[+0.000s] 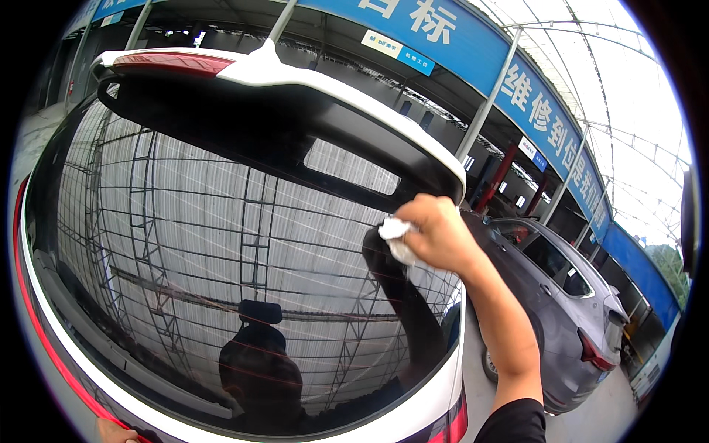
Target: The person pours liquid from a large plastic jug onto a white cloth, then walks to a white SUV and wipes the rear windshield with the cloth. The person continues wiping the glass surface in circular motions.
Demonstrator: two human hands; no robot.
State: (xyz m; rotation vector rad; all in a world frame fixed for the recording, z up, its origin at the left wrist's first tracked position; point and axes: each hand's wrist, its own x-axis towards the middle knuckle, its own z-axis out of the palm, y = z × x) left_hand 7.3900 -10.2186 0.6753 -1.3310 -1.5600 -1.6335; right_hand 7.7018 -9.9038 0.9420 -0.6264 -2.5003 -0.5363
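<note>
My right hand (436, 232) is closed around a crumpled white cloth or tissue (399, 240), which I hold at the upper right of a car's dark rear window (185, 244). A white spoiler (332, 85) with a red light strip (173, 63) juts out above the glass. Only a small part of my left hand (117, 430) shows at the lower left edge, beside a long red strip (59, 362) on the car's tail; its fingers are mostly hidden. The glass mirrors a roof frame and a dark figure with a raised arm.
A grey car (554, 295) is parked close on the right. Behind stand workshop bays under a blue sign band (473, 55), with grey posts (487, 103) and red uprights (498, 177). The white car's red tail light (458, 421) is at the bottom.
</note>
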